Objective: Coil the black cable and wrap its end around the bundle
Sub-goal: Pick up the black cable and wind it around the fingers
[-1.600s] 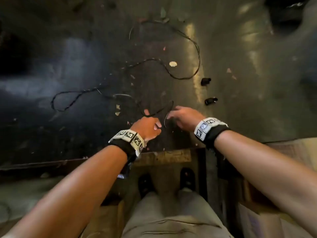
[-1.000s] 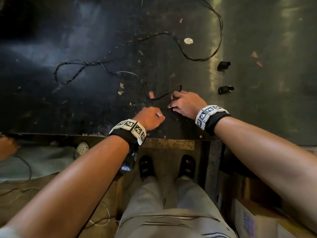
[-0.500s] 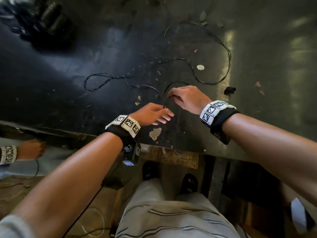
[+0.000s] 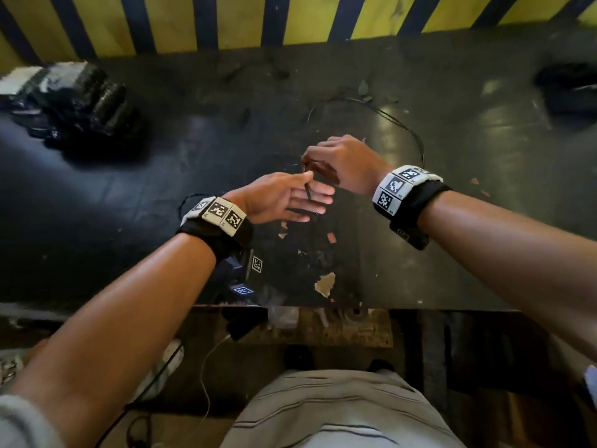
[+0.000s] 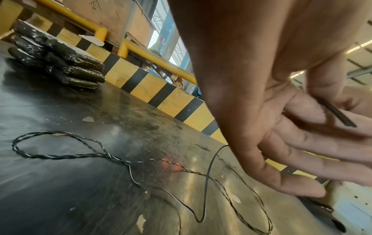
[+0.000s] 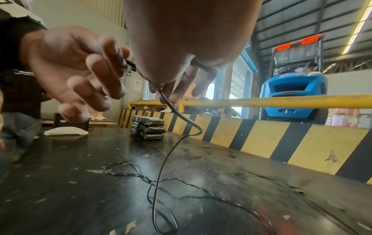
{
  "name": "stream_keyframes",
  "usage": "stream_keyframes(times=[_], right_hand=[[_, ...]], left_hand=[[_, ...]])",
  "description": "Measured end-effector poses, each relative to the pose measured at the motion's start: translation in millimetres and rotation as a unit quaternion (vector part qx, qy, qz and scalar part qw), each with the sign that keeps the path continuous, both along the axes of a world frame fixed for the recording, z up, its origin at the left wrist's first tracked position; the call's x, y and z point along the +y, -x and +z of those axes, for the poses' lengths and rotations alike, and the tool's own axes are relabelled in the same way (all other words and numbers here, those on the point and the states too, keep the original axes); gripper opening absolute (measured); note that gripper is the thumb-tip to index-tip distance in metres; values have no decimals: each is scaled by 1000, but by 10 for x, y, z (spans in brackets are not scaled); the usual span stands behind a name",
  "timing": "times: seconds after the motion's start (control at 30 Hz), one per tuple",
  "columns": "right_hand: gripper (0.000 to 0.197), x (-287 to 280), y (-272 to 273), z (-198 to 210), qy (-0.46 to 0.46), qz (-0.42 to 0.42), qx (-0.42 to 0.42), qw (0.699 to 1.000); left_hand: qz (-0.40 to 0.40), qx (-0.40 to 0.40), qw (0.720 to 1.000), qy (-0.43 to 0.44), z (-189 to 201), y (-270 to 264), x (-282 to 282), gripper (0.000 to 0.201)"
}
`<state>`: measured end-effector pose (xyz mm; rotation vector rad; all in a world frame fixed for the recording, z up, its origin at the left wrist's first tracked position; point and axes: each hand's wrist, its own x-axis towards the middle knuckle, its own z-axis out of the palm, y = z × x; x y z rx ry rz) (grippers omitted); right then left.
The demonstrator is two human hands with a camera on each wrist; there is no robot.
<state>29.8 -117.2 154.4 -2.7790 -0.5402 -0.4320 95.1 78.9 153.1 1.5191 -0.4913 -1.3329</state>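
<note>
One black cable (image 6: 161, 167); left hand (image 4: 284, 198) pinches its end, right hand (image 4: 342, 163) grip pinches it; four wrapped packs (image 6: 148, 127) stacked.

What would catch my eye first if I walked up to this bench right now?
Probably the two hands meeting over the middle of the dark bench: the left hand pinches the end of the black cable between thumb and fingers, and the right hand grips it a little further along. The rest of the cable sprawls loose on the bench, and a yellow-and-black striped barrier runs along the far edge.
</note>
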Motion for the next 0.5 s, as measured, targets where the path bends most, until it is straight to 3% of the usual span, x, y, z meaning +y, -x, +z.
stream_keyframes(times=[0.1, 0.3, 0.4, 0.5], right_hand=[[25, 72, -45, 73, 0, -22, 18, 1000], [22, 235, 31, -132, -84, -146, 150, 974], [19, 459, 164, -378, -147, -130, 181, 964], [21, 734, 219, -557, -198, -111, 220, 949]], left_hand=[[-7, 13, 999, 40, 73, -113, 77, 39], [-25, 85, 982, 166, 295, -306, 186, 41], [-42, 110, 973, 200, 342, -401, 183, 43], [-64, 93, 978, 178, 283, -491, 164, 49]])
